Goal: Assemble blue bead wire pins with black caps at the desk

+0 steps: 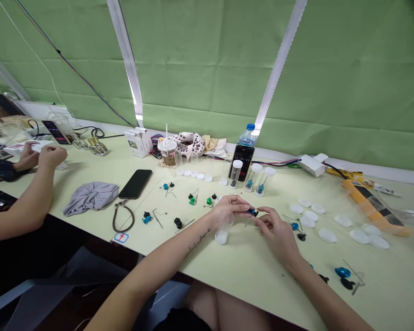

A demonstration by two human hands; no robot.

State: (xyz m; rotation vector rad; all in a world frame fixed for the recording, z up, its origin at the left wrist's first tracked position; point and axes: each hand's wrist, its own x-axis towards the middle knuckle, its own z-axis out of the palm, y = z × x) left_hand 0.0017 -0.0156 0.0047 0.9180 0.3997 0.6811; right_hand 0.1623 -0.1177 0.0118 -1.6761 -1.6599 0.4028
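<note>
My left hand [232, 207] pinches a small black and blue part [251, 211] over the table, with a thin metal rod showing at the fingers. My right hand [272, 225] meets it from the right, its fingertips closed at the part's lower edge; what they grip themselves is too small to make out. Next to my left wrist a clear tube [223, 227] stands on a white cap. Blue and black parts with metal rods [295, 226] lie beyond my right hand. Green and black pieces [192, 200] lie beyond my left forearm.
Capped tubes [235, 174], a phone showing a timer [241, 162] and a bottle [247, 137] stand behind. White discs [311, 216] and an orange device [376, 208] are on the right. A dark phone [135, 184] and grey cloth [90, 196] lie left, near another person's hands [51, 156].
</note>
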